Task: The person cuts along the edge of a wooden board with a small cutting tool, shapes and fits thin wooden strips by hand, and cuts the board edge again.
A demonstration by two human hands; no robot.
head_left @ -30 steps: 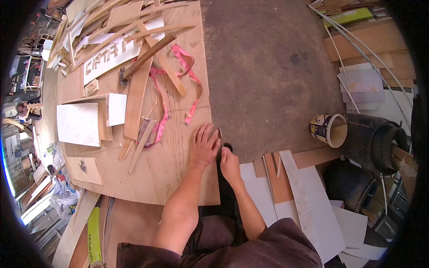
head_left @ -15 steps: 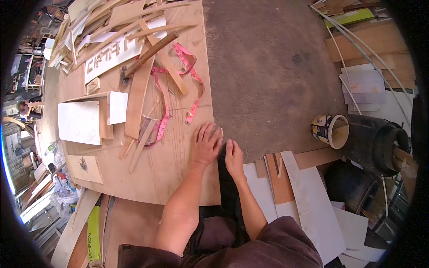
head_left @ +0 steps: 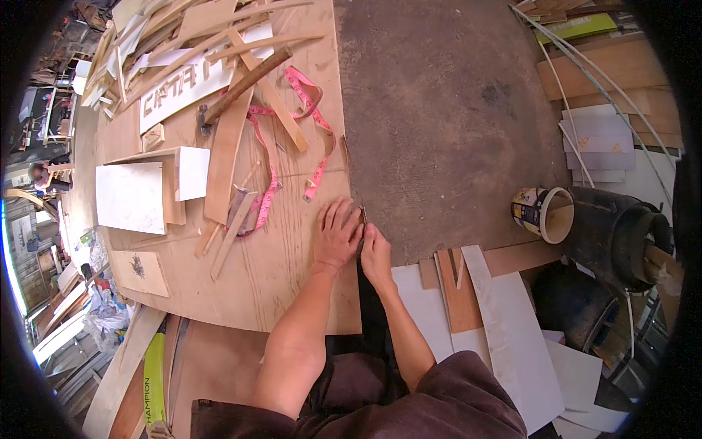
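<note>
My left hand (head_left: 338,235) lies on the plywood board (head_left: 292,293) near its right edge, fingers bent and pressed together, palm down. Just right of it, beyond the board's edge, my right hand (head_left: 375,253) is closed, its fingertips at a small thin object (head_left: 363,214) whose kind I cannot make out. Whatever either hand grips is mostly hidden. A pink measuring tape (head_left: 270,186) winds over the board beyond my left hand. Thin wood strips (head_left: 235,235) lie to its left, and a hammer (head_left: 248,83) rests across the scraps farther up.
A white-faced box piece (head_left: 131,197) and a small square panel with a pile of nails (head_left: 139,273) are at the left. A bucket (head_left: 542,214) stands on the floor (head_left: 439,132) beside a black container (head_left: 610,227). A person (head_left: 45,177) is far left.
My right hand was at the board's edge, dropped slightly away with its fingers straighter, and is now closed beside my left hand again. My left hand has hardly moved.
</note>
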